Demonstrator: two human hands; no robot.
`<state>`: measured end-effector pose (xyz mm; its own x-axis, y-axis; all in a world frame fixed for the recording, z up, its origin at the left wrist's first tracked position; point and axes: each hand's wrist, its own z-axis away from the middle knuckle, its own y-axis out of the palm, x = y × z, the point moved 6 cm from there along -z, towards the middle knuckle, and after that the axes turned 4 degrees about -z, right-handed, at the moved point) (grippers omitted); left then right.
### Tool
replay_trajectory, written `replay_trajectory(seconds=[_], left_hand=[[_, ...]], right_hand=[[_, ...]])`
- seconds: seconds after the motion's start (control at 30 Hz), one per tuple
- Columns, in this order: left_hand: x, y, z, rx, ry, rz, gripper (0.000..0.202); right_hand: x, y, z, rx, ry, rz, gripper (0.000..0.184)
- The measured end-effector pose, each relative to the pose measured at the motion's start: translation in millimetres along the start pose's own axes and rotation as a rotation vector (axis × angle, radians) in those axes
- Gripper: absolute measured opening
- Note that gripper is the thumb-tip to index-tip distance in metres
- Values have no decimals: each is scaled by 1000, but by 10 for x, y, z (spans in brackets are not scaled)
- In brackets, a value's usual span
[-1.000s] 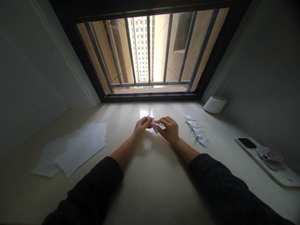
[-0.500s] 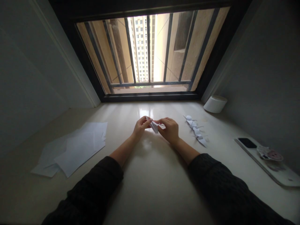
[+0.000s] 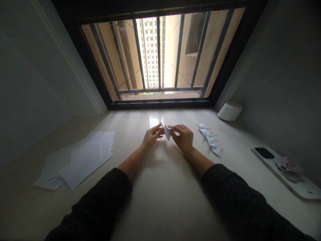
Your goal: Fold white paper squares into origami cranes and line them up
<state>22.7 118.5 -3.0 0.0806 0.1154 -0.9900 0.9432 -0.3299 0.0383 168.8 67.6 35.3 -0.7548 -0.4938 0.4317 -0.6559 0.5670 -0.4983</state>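
Note:
A small folded piece of white paper (image 3: 167,132) is held between my two hands, above the middle of the white sill. My left hand (image 3: 151,135) pinches its left side with the fingertips. From the other side, the thumb and fingers of my right hand (image 3: 184,136) grip the paper's right edge. Parts of the paper are hidden behind the fingers. Just right of my right hand, several folded paper cranes (image 3: 209,139) lie in a row on the sill.
Loose white paper sheets (image 3: 87,150) lie overlapped at the left. A white roll (image 3: 230,111) stands at the back right corner. Near the right wall is a phone (image 3: 283,170) with a round decorated grip on it. A barred window (image 3: 160,103) closes off the back.
The folded paper has turned and now shows a narrower diamond shape. My right hand has shifted slightly right, and the left fingers have spread a little.

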Motion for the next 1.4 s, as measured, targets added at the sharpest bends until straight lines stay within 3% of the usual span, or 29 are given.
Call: replay_trajectory(seconds=[0.27,0.43,0.7,0.87,1.17,1.4], left_hand=[[-36,60,3,61,83,-54,50],[-55,26,-14,15,100,-12,54],[-94,-11,-26,-30,193,-61,41],[-76,-16,-30,-30,179,-75,41],[-33,-55,-18,-78,141,-82,40],[-23,-54,-24,-60,161,-114,40]], right_hand=[[43,66,6,86,-69,-49,20],[26,110,8,115,-46,-195,25],[-16,137,19,89,15,-346,31],[-72,119,26,37,41,-398,30],[-112,148,28,78,102,-426,38],[-141,172,24,41,134,-429,33]])
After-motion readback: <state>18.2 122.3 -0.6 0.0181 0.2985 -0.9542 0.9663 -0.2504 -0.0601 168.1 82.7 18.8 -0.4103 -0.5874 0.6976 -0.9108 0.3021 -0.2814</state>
